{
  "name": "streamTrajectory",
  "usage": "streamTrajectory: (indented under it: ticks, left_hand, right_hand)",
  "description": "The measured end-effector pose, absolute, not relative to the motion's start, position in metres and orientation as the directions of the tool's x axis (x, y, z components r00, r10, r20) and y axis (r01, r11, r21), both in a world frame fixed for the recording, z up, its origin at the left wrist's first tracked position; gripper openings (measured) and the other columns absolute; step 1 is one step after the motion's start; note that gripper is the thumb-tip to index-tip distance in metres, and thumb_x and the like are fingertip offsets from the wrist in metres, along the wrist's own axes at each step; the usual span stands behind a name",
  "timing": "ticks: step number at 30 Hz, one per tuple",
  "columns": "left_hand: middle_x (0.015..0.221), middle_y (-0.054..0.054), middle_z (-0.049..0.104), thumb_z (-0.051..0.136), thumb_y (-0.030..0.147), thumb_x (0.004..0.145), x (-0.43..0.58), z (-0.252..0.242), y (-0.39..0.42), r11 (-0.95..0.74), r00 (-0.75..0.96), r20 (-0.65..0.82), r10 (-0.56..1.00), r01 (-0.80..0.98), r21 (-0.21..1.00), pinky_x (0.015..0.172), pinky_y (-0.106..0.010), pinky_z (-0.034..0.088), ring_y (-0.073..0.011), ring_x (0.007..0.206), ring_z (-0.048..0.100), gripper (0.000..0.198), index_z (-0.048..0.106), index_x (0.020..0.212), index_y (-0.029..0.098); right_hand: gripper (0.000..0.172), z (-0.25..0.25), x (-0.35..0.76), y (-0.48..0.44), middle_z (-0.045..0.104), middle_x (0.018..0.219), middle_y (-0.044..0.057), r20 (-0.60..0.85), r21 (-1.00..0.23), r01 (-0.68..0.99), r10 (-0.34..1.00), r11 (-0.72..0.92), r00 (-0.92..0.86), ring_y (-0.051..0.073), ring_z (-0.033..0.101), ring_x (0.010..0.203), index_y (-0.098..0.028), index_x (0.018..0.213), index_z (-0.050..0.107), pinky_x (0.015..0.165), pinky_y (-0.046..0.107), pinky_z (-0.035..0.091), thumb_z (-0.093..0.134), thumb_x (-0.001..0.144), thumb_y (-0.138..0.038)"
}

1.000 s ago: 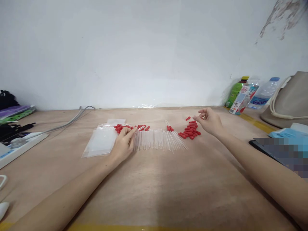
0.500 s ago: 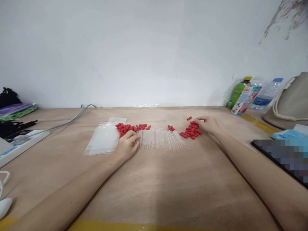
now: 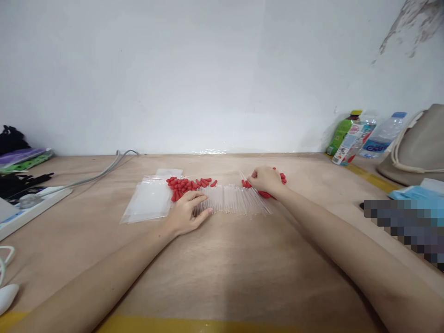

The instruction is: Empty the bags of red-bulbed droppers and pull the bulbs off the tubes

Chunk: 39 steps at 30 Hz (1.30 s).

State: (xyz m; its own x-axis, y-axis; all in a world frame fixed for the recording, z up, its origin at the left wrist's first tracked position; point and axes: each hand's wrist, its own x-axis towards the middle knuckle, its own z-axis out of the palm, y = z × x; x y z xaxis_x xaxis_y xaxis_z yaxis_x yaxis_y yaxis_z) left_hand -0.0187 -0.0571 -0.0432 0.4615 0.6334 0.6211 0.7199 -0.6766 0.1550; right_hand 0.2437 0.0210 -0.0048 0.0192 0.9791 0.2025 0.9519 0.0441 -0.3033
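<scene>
A row of thin clear tubes (image 3: 229,200) lies side by side on the wooden table. My left hand (image 3: 187,212) is at the row's left end, thumb and fingers apart over the tubes. Beside that hand, on its far side, is a pile of red rubber bulbs (image 3: 180,185). My right hand (image 3: 267,179) is over the row's right end, fingers closed; anything in them is hidden. Next to its fingertips lie two red bulbs (image 3: 246,184), with thin clear tubes reaching beyond them. More red bulbs (image 3: 283,178) show partly behind the right hand.
Clear plastic bags (image 3: 147,201) lie left of the bulb pile. A power strip (image 3: 38,210) with a grey cable is further left. Bottles (image 3: 354,136), a beige bag (image 3: 412,150) and a pixelated dark object (image 3: 405,226) stand or lie at the right. A wall (image 3: 222,83) closes the back.
My right hand has moved left from the right-hand bulb heap to the two bulbs by the tubes. My left hand's closed fingers have spread apart and shifted slightly right.
</scene>
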Motion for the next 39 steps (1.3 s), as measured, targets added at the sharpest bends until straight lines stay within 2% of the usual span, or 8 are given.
streamTrajectory:
  ticks: [6,11,15,19,21,23,29,39]
  left_hand:
    - [0.108,-0.011,0.056,0.06,0.045,0.073,-0.02,-0.037,-0.059,-0.649,0.469,0.577,0.668,0.748,0.143,0.09,-0.044,0.043,-0.0252,0.101,0.05,0.049,0.056,0.112,0.016]
    - [0.112,-0.012,0.054,0.061,0.05,0.07,-0.02,-0.034,-0.058,-0.645,0.493,0.56,0.666,0.758,0.1,0.09,-0.046,0.04,-0.0273,0.105,0.046,0.061,0.049,0.119,0.017]
    - [0.113,-0.011,0.053,0.059,0.045,0.074,-0.02,-0.034,-0.058,-0.654,0.482,0.611,0.628,0.752,0.079,0.091,-0.046,0.038,-0.0271,0.106,0.045,0.056,0.047,0.12,0.017]
    - [0.112,-0.01,0.054,0.053,0.033,0.081,-0.02,-0.036,-0.057,-0.636,0.436,0.667,0.604,0.768,0.075,0.094,-0.044,0.037,-0.0247,0.107,0.045,0.039,0.05,0.116,0.018]
    - [0.114,-0.01,0.052,0.051,0.029,0.082,-0.017,-0.037,-0.058,-0.634,0.41,0.703,0.581,0.77,0.074,0.096,-0.044,0.036,-0.0243,0.109,0.044,0.038,0.049,0.118,0.019]
    - [0.119,-0.011,0.05,0.051,0.028,0.082,-0.011,-0.036,-0.06,-0.643,0.403,0.738,0.541,0.764,0.054,0.097,-0.045,0.035,-0.0249,0.112,0.043,0.041,0.045,0.122,0.019]
    - [0.12,-0.011,0.053,0.054,0.025,0.082,0.014,-0.038,-0.071,-0.781,0.612,0.7,0.37,0.612,-0.122,0.095,-0.044,0.038,-0.0251,0.116,0.045,0.037,0.05,0.119,0.021]
    - [0.097,-0.006,0.067,0.051,0.02,0.085,0.035,-0.049,-0.071,-0.832,0.659,0.712,0.245,0.52,-0.195,0.084,-0.034,0.048,-0.0175,0.096,0.061,0.015,0.059,0.097,0.017]
  right_hand:
    - [0.021,-0.004,0.23,0.043,0.065,0.072,0.012,-0.025,-0.268,0.954,0.991,-0.132,0.13,0.027,0.061,0.074,-0.014,0.069,0.066,0.063,0.036,0.042,0.066,0.061,-0.033]
    - [0.013,-0.002,0.226,0.044,0.063,0.063,0.01,-0.061,-0.28,0.95,0.99,-0.14,0.128,0.026,0.061,0.067,-0.015,0.063,0.063,0.06,0.035,0.041,0.067,0.059,-0.027]
    - [0.018,0.006,0.23,0.034,0.062,0.063,0.009,0.057,-0.309,0.949,0.995,-0.064,0.086,0.025,0.06,0.068,-0.016,0.059,0.06,0.067,0.037,0.038,0.057,0.072,-0.029]
    - [0.025,0.004,0.239,0.001,0.064,0.078,0.005,0.297,-0.33,0.934,0.954,0.139,-0.037,0.02,0.057,0.079,-0.019,0.078,0.06,0.081,0.037,0.032,0.04,0.085,-0.032]
    - [0.017,-0.006,0.245,-0.021,0.064,0.082,0.005,0.573,-0.278,0.866,0.796,0.415,-0.197,0.02,0.055,0.082,-0.018,0.089,0.058,0.081,0.036,0.031,0.047,0.083,-0.03]
    - [0.022,-0.021,0.251,-0.042,0.063,0.083,0.006,0.69,-0.141,0.806,0.641,0.575,-0.336,0.021,0.052,0.083,-0.017,0.099,0.057,0.077,0.035,0.032,0.052,0.082,-0.029]
    - [0.012,-0.053,0.258,-0.078,0.061,0.076,0.003,0.767,0.048,0.661,0.396,0.749,-0.505,0.015,0.049,0.073,-0.021,0.088,0.062,0.075,0.034,0.031,0.052,0.082,-0.021]
    - [0.017,-0.053,0.24,-0.075,0.066,0.082,0.002,0.75,0.045,0.602,0.372,0.797,-0.547,0.015,0.056,0.081,-0.021,0.095,0.062,0.087,0.038,0.032,0.055,0.082,-0.03]
